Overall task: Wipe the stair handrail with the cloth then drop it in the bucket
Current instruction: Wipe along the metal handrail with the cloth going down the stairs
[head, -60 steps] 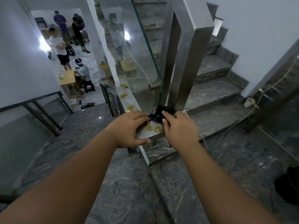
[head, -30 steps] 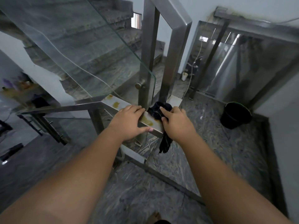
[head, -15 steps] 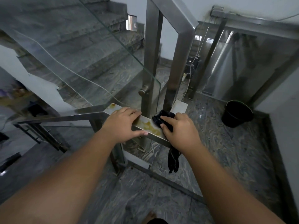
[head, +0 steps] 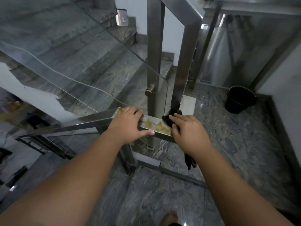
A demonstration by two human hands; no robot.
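Observation:
A flat steel handrail [head: 154,123] with yellow-brown stains runs across the middle of the head view. My left hand [head: 128,124] grips it from above, thumb under the near edge. Just to the right, my right hand [head: 189,132] presses a black cloth [head: 171,115] onto the rail; the cloth bunches beyond my fingers and a strip of it hangs down below my wrist. A black bucket [head: 239,99] stands on the floor at the right, about a metre beyond my right hand.
Two steel posts [head: 153,46] rise just behind the rail, with a glass panel [head: 81,54] to their left. Grey marble stairs [head: 97,66] climb at the back left. Marble landing floor [head: 228,144] lies between me and the bucket. A steel door frame stands behind the bucket.
My view swung from the stairwell on the left toward the landing, bringing the bucket into sight. My right hand slid the cloth right along the rail, uncovering more stained surface; a cloth end now dangles.

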